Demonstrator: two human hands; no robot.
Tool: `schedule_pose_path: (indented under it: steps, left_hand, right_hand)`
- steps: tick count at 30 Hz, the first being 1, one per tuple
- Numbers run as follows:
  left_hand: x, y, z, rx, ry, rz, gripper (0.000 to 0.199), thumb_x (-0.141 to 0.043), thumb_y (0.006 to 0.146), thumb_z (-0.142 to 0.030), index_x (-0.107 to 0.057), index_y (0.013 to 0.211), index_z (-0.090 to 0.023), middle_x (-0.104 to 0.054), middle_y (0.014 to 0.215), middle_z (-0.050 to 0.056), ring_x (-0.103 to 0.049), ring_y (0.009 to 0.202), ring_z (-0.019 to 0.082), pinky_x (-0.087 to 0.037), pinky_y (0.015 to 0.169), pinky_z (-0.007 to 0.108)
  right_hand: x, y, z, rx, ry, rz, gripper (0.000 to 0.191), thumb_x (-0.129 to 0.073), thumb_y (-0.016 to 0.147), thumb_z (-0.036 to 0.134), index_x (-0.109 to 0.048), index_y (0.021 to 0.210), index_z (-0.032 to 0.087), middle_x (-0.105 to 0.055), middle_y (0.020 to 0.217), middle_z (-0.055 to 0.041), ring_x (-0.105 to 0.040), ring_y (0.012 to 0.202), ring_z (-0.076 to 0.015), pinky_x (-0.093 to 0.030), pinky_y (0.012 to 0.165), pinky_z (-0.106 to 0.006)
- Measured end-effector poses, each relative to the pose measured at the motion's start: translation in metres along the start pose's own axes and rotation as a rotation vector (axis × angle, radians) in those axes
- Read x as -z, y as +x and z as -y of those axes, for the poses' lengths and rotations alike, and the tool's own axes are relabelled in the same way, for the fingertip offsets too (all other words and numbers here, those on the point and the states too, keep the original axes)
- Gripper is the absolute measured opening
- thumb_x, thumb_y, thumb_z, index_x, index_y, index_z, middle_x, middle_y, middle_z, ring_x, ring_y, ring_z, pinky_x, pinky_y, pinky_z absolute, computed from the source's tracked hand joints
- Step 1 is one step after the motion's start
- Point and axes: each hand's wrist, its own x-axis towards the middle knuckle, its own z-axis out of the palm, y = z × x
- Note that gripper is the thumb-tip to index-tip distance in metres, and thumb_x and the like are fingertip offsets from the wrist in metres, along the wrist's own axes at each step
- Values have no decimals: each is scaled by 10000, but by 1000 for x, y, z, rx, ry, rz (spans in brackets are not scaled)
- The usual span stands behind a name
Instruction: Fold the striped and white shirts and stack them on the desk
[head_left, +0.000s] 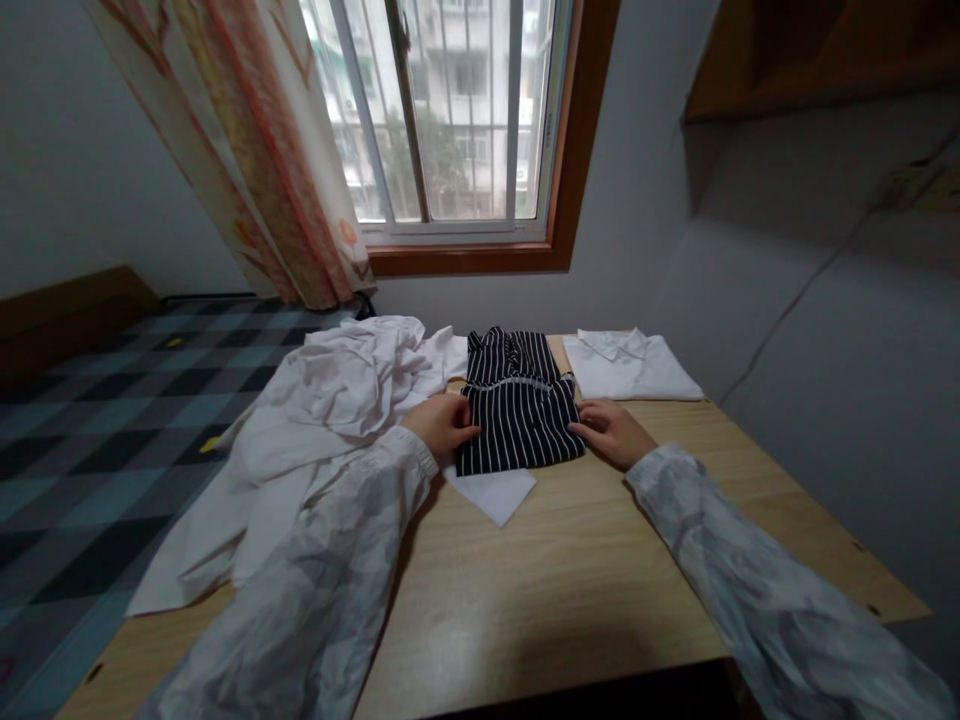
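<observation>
A black garment with white stripes [521, 425] lies folded on the wooden table [540, 580], roughly rectangular, with a ruffled part toward the window. My left hand [442, 423] pinches its left edge between thumb and fingers. At the opposite edge, my right hand [613, 432] has its thumb and fingers closed on the fabric. A white cloth corner [499, 493] sticks out from under the near side of the striped garment.
Crumpled white clothes [330, 390] are heaped on the left of the table. A folded white shirt [630, 365] rests at the back right. Beyond the left edge is a bed with a checked cover [90, 430]; a window and curtain [277, 150] stand behind.
</observation>
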Motion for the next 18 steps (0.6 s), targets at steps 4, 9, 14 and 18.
schedule_pose_path:
  steps: [4, 9, 14, 18]
  left_hand:
    - [-1, -3, -2, 207, 123, -22, 511, -711, 834, -724, -644, 776, -221, -723, 843, 88, -663, 792, 257, -423, 681, 340]
    - [-12, -3, 2, 136, 80, 10, 421, -724, 863, -636, -647, 831, -224, -722, 870, 75, -678, 822, 257, -445, 718, 338]
    - [-28, 8, 17, 82, -228, -191, 423, -824, 803, -515, -647, 1018, -197, -736, 1058, 101, -691, 968, 280, -532, 873, 400]
    - [-38, 18, 25, 104, -468, -265, 460, -848, 810, -420, -595, 1118, -191, -741, 1109, 92, -712, 1052, 265, -556, 969, 413]
  right_hand:
    - [-9, -1, -8, -124, -46, -162, 434, -714, 954, 590, -707, 682, 252, -780, 865, -77, -699, 865, -271, -544, 893, -419]
    - [-17, -3, -9, -176, 43, -147, 374, -698, 970, 597, -772, 964, 231, -801, 1008, -94, -725, 973, -284, -580, 970, -455]
    - [-25, -3, -4, -146, 283, -24, 457, -736, 962, 494, -640, 1331, 244, -732, 1377, -132, -683, 1303, -298, -514, 1178, -515]
    - [-34, 8, -3, -171, 430, -43, 494, -719, 972, 416, -527, 1402, 267, -698, 1438, -127, -670, 1348, -261, -487, 1218, -510]
